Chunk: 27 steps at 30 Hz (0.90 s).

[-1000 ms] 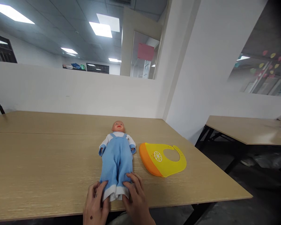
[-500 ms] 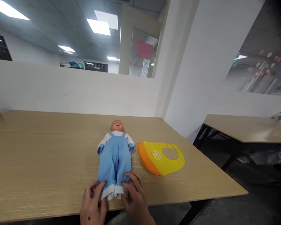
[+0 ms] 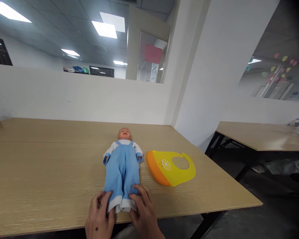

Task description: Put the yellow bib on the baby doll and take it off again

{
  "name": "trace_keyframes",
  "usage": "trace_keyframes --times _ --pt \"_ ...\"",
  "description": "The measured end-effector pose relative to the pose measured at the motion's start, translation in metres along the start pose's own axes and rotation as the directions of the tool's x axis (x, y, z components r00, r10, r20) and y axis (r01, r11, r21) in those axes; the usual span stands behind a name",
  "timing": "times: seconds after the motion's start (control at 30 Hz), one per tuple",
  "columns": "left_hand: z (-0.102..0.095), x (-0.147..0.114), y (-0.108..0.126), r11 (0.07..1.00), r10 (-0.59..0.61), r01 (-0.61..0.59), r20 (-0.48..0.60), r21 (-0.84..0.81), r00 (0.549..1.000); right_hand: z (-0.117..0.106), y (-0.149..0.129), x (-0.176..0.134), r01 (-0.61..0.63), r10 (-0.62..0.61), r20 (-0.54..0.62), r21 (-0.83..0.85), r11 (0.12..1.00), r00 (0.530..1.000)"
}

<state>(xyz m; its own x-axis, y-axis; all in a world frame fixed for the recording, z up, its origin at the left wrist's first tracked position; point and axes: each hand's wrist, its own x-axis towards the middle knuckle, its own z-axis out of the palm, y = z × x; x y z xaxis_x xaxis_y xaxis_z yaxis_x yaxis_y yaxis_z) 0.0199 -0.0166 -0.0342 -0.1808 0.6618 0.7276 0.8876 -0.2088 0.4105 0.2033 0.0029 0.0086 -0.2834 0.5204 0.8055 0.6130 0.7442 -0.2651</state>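
A baby doll (image 3: 124, 159) lies on its back on the table, head away from me. It wears a white top and light blue overalls (image 3: 122, 172) with white cuffs. My left hand (image 3: 99, 212) has its fingers bent round the left cuff, thumb near the hem. On the other leg, my right hand (image 3: 144, 209) curls its fingers over the blue cloth and white cuff. The doll's feet do not show. To the doll's right lies a yellow bib (image 3: 174, 167) with an orange pocket and a white citrus slice print, apart from both hands.
The wooden table (image 3: 52, 186) has its near edge just under my hands and its right edge past the bib. A white wall (image 3: 89, 103) with a window rises behind it. Another table (image 3: 251, 136) stands at the right.
My view shifts very slightly. Both hands stay at the trouser cuffs, and the doll and bib keep their places.
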Motion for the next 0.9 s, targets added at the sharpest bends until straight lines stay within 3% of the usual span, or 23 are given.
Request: trace_keyframes --times 0.2,0.43,0.57,0.63,0.7,0.77,0.83,0.9 --pt "0.002 -0.001 0.0 0.999 -0.009 0.008 0.009 0.049 1.0 0.003 0.003 -0.011 -0.105 0.102 -0.066 -0.057 0.993 0.993" --pt "0.002 -0.001 0.003 0.999 -0.029 0.029 -0.01 0.039 1.0 -0.002 0.0 -0.012 -0.093 0.092 -0.035 -0.034 0.995 0.995" --pt "0.003 -0.002 0.003 0.998 -0.01 0.012 -0.025 0.061 1.0 -0.008 0.004 -0.021 -0.141 0.14 0.009 0.073 0.987 0.99" --pt "0.003 -0.002 0.003 0.997 -0.003 0.005 -0.029 0.071 1.0 -0.014 0.011 -0.026 -0.24 0.236 0.047 0.206 0.949 0.971" --pt "0.003 -0.002 0.003 0.996 0.002 0.001 -0.03 0.086 1.0 -0.025 0.023 -0.028 -0.394 0.384 0.108 0.391 0.832 0.917" --pt "0.002 -0.002 0.004 0.995 0.016 -0.012 -0.036 0.103 0.999 -0.045 0.039 -0.023 -0.543 0.535 0.196 0.556 0.63 0.822" --pt "0.002 -0.002 0.005 0.992 0.042 -0.036 -0.047 0.122 0.998 -0.071 0.058 -0.013 -0.642 0.701 0.219 0.64 0.421 0.678" --pt "0.003 -0.001 0.005 0.988 0.061 -0.051 -0.06 0.148 0.996 -0.102 0.079 0.0 -0.648 0.859 0.135 0.716 0.26 0.493"
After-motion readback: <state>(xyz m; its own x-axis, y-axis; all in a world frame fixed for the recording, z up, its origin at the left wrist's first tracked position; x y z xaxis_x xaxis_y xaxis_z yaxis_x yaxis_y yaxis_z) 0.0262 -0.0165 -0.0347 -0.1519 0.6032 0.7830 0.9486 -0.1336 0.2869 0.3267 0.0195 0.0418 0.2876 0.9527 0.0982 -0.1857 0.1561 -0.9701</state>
